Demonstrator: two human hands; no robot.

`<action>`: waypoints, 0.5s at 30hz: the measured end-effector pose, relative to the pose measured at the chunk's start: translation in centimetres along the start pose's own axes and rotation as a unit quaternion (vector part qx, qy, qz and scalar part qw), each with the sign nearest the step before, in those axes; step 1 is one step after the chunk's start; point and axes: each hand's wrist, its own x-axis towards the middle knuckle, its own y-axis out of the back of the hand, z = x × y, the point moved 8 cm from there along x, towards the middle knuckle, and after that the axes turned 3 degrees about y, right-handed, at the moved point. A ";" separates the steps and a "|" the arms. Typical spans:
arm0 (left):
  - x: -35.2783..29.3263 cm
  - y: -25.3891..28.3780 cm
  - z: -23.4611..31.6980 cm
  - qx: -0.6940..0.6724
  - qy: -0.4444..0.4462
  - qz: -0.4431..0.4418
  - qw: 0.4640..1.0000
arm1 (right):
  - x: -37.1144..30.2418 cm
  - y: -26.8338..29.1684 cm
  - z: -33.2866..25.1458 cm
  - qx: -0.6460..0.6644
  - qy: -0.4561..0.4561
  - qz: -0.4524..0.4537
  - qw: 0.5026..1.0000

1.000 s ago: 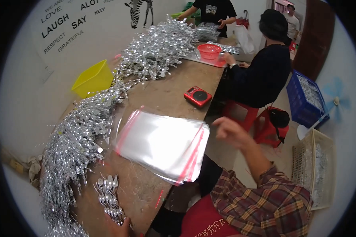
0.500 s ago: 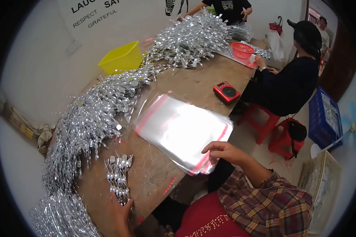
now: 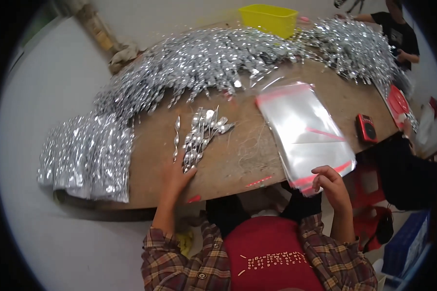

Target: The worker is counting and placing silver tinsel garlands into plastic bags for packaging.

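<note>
My left hand point(image 3: 178, 178) is closed around the lower ends of a small bundle of silver twisted strips point(image 3: 197, 138) with rounded tips. One separate twisted strip point(image 3: 176, 136) lies just left of that bundle. On the table's right part is a stack of clear plastic bags point(image 3: 301, 114) with pink edge bands, its near end overhanging the front edge. Over that near corner my right hand point(image 3: 334, 186) hovers or lightly rests, fingers bent and apart, with nothing visible between them. Whether its fingertips touch the bags cannot be made out.
Long heaps of silver strips point(image 3: 194, 60) line the far side of the brown table point(image 3: 243, 138), with a flat sheaf point(image 3: 85, 157) at left. Behind stands a yellow bin point(image 3: 269, 20). A red-black device point(image 3: 366, 128) sits right of the bags. Two other people sit or stand at right.
The view has swung left, so the table's left end and both forearms now show. Both hands stay by the same things, the left at the strips, the right at the bags.
</note>
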 end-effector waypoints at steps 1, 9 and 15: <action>-0.5 0.6 1.1 0.028 -0.027 0.022 0.999 | 0.6 -1.2 -0.5 -0.045 0.000 -0.030 0.999; -2.4 0.5 0.9 -0.005 -0.123 0.095 0.988 | 17.5 -8.8 -7.8 -0.195 0.053 -0.168 0.965; -2.0 0.7 0.8 -0.067 -0.105 0.070 0.990 | 36.0 -5.8 -7.8 -0.149 0.015 -0.057 0.987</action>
